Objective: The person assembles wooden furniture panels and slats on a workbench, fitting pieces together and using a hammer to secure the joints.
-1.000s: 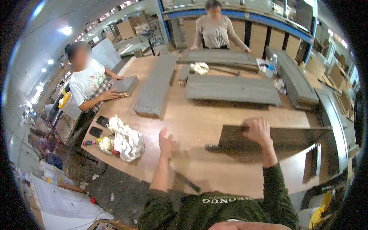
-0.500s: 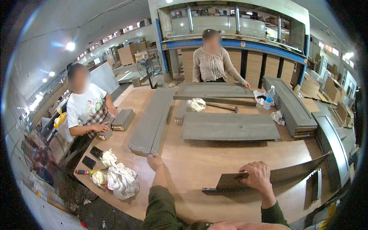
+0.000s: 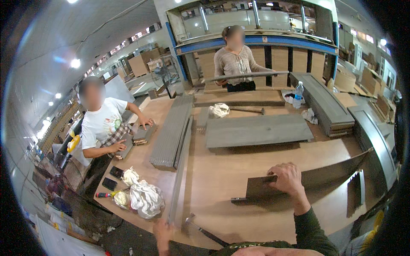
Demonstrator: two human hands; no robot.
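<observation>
At four o'clock on the table (image 3: 239,170), the right hand (image 3: 288,177) grips the dark panel (image 3: 324,177), likely stiff, by its top edge. At eight, the blurred left hand (image 3: 163,232) apparently holds the grey strip (image 3: 176,190), probably light and bendy, steadier gripped mid-length.

On the worktable (image 3: 239,170), a stack of strips (image 3: 168,136) lies left of a flat panel (image 3: 258,131), with a bundle of cloth (image 3: 146,199) before it and a hammer (image 3: 208,233) at the near edge. A board (image 3: 324,182) is at right, before the flat panel; a bottle (image 3: 297,94) stands behind, left of a panel pile (image 3: 324,104). A single strip (image 3: 177,187) extends toward the left hand (image 3: 163,234); contact is too blurred to confirm.
</observation>
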